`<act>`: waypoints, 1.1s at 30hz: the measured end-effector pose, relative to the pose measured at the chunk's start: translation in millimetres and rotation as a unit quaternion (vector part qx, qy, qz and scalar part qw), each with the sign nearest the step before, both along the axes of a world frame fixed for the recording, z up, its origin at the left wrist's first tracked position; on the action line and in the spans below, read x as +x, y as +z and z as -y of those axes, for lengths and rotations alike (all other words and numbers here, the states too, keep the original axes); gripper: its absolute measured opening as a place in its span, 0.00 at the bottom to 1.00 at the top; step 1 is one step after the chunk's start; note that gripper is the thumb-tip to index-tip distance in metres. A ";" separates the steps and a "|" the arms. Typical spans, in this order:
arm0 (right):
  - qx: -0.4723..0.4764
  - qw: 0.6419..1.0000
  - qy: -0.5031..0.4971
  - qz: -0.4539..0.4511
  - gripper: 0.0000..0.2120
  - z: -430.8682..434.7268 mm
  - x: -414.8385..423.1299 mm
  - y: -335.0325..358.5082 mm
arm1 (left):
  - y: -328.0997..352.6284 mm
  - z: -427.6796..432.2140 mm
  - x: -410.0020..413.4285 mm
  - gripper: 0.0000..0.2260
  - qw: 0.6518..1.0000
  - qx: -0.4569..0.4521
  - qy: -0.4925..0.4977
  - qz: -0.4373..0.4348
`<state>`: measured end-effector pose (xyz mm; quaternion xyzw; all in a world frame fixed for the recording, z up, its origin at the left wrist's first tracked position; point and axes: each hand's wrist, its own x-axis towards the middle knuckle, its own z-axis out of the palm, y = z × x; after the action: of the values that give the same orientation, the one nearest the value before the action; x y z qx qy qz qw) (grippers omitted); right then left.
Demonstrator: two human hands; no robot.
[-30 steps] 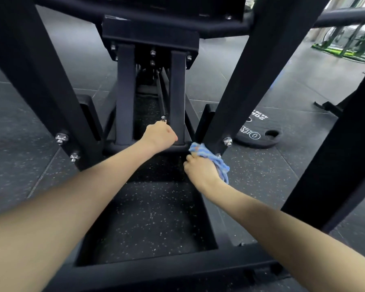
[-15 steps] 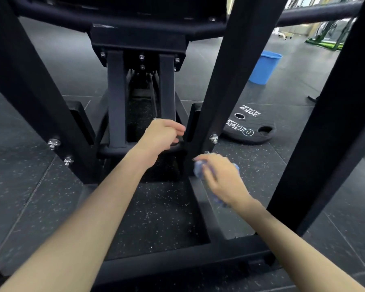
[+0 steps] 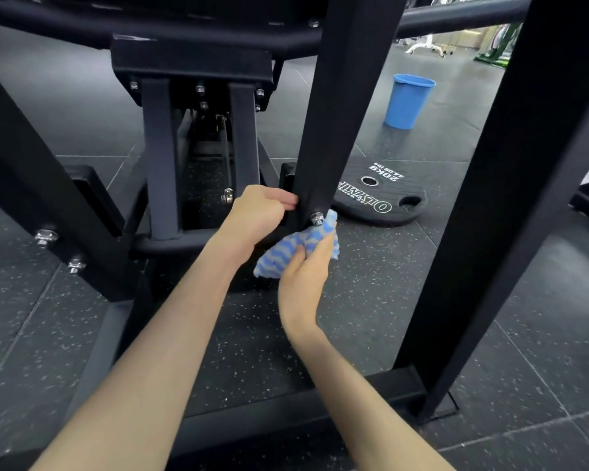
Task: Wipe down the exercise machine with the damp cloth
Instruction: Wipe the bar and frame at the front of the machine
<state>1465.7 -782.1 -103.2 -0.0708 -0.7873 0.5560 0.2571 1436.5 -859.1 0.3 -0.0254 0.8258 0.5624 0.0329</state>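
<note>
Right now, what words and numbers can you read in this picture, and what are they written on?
All the writing is on the black weight plate lying flat on the floor, and it reads upside down from here.
"20KG": readable.
"44.09 lbs": small, but readable.
"OLYMP...": big letters along the rim; the rest hides behind the machine's slanted post.
One more line of tiny letters beside it: too small to read.
The blue bucket shows no writing.
</note>
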 end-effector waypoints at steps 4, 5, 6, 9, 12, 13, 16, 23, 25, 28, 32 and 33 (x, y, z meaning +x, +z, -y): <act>-0.068 0.989 0.129 0.025 0.12 -7.7 29.8 -1.9 | 3.1 0.8 -0.9 0.24 0.999 -0.041 -0.020 -0.005; -0.073 0.980 0.182 0.025 0.15 -6.5 41.2 -3.1 | 4.3 1.2 -1.8 0.24 0.998 -0.048 -0.026 -0.005; -0.066 0.978 0.197 0.026 0.17 -7.8 44.9 -9.2 | 6.1 0.9 -2.2 0.24 0.998 -0.052 -0.030 -0.008; -0.125 0.991 0.053 0.018 0.17 -23.4 40.1 -5.7 | 9.8 1.5 0.5 0.25 0.999 -0.038 -0.028 -0.027; -0.160 0.978 -0.133 -0.013 0.17 -54.4 17.5 21.2 | 16.9 7.3 2.6 0.28 0.997 -0.033 -0.041 -0.062; -0.176 0.975 -0.132 -0.033 0.18 -59.4 7.9 36.0 | 19.7 8.3 2.3 0.29 0.995 -0.037 -0.057 -0.068; -0.109 0.984 -0.016 -0.140 0.23 -39.5 -8.3 71.3 | 28.3 6.4 1.0 0.29 0.994 -0.039 -0.081 -0.066; 0.091 0.982 0.036 -0.162 0.30 -23.3 6.9 20.1 | 26.1 9.8 9.7 0.31 0.993 -0.023 -0.107 -0.053; 0.096 0.980 0.024 -0.172 0.24 -33.2 6.9 27.2 | 27.4 8.6 7.6 0.30 0.994 -0.019 -0.089 -0.055; -0.039 0.993 -0.045 -0.107 0.17 -51.0 6.1 54.4 | 28.9 3.0 6.8 0.28 0.996 -0.012 -0.057 -0.070; -0.192 0.979 0.018 -0.065 0.17 -57.9 -18.9 86.3 | 36.4 -3.4 11.1 0.32 0.991 0.033 -0.041 -0.121; -0.196 0.978 0.059 -0.052 0.17 -51.3 -25.0 87.5 | 38.5 -4.1 10.7 0.32 0.990 0.041 -0.038 -0.129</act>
<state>1440.7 -730.8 -15.7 -0.0439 -0.6515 0.7163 0.2458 1447.2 -855.0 38.8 0.0800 0.7997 0.5929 -0.0513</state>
